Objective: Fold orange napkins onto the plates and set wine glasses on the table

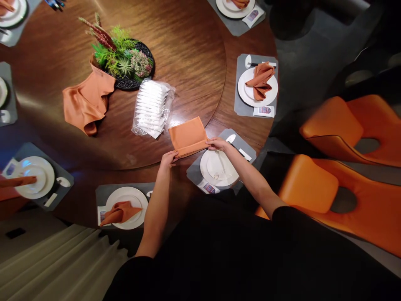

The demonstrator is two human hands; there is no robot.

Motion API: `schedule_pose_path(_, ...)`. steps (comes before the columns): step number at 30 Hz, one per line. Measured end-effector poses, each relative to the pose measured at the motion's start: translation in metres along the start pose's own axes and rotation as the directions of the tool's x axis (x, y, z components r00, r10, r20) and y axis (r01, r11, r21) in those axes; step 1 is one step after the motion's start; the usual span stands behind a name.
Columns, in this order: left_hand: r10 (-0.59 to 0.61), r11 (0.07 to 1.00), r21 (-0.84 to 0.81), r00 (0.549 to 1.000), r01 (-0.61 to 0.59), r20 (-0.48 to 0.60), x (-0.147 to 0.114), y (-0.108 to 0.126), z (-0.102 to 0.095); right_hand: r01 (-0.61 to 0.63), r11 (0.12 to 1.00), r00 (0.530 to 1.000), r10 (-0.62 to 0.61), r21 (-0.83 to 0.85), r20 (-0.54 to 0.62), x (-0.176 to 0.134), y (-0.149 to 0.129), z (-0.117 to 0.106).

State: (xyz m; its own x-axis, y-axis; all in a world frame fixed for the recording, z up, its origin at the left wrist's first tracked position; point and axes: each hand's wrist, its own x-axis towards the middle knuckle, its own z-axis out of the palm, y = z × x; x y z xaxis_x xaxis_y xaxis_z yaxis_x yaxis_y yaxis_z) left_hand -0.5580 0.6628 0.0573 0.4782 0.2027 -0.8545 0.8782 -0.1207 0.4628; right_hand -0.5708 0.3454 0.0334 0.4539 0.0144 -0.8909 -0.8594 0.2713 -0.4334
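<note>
An orange cloth napkin [189,134] lies partly folded across the edge of the round wooden turntable [188,50]. My left hand [169,159] pinches its near left corner. At the near right corner, my right hand [216,144] grips the same napkin, so the folded near edge is stretched between both hands. Just below my right hand is a white plate [219,169] on a grey placemat [194,170], with no napkin on it. A clear bag of white packets [152,108] lies beyond the napkin, to its left.
A loose orange cloth [87,100] lies by the black plant dish [138,81]. Place settings with folded napkins, such as this napkin [261,81] and another napkin [122,213], stand around the rim. Orange chairs [316,184] are at right, a pale curtain [62,263] at lower left.
</note>
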Motion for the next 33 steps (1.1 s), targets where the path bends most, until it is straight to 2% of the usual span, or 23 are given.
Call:
schedule_pose_path(3,-0.041,0.999,-0.026,0.998,0.042,0.042,0.000,-0.016,0.001,0.001,1.000,1.000,-0.001,0.007,-0.022,0.000,0.003,-0.001)
schedule_pose_path(6,-0.102,0.960,-0.248,0.988,0.128,0.115,0.000,-0.033,0.007,0.004,1.000,1.000,-0.004,-0.003,-0.006,-0.001,0.006,-0.004)
schedule_pose_path(8,-0.116,0.910,-0.387,0.988,0.149,0.106,0.000,-0.043,0.012,-0.015,1.000,1.000,0.015,-0.018,0.023,-0.002,0.007,-0.006)
schedule_pose_path(10,-0.106,0.890,-0.438,0.992,0.126,0.071,-0.001,-0.049,0.016,-0.038,0.998,0.999,0.039,-0.041,0.036,-0.004,0.008,-0.008)
schedule_pose_path(15,-0.105,0.878,-0.462,0.992,0.127,0.074,-0.008,-0.054,0.012,-0.107,0.990,0.992,0.113,-0.088,0.057,-0.009,0.009,-0.011)
schedule_pose_path(19,-0.128,0.875,-0.452,0.983,0.173,0.129,-0.019,-0.051,0.003,-0.160,0.977,0.980,0.174,-0.141,0.097,-0.020,0.008,-0.016)
schedule_pose_path(22,-0.163,0.879,-0.417,0.967,0.233,0.197,-0.033,-0.051,-0.001,-0.130,0.976,0.977,0.156,-0.176,0.144,-0.033,0.007,-0.021)
schedule_pose_path(25,-0.185,0.893,-0.361,0.951,0.268,0.247,-0.055,-0.055,-0.006,-0.046,0.980,0.981,0.081,-0.191,0.179,-0.052,0.006,-0.024)
schedule_pose_path(27,-0.076,0.932,-0.328,0.968,0.155,0.241,-0.074,-0.057,-0.012,0.064,0.976,0.981,-0.024,-0.206,0.190,-0.069,0.005,-0.024)
schedule_pose_path(29,0.155,0.948,-0.303,0.972,-0.095,0.178,-0.094,-0.056,-0.022,0.245,0.943,0.957,-0.198,-0.224,0.212,-0.091,0.002,-0.023)
schedule_pose_path(30,0.288,0.928,-0.283,0.949,-0.244,0.126,-0.106,-0.054,-0.029,0.355,0.906,0.925,-0.304,-0.232,0.228,-0.103,0.000,-0.023)
schedule_pose_path(31,0.412,0.887,-0.256,0.909,-0.383,0.067,-0.118,-0.050,-0.036,0.464,0.853,0.879,-0.409,-0.239,0.246,-0.117,-0.003,-0.022)
schedule_pose_path(33,0.632,0.760,-0.162,0.774,-0.630,-0.042,-0.144,-0.041,-0.051,0.644,0.727,0.762,-0.583,-0.238,0.282,-0.146,-0.010,-0.022)
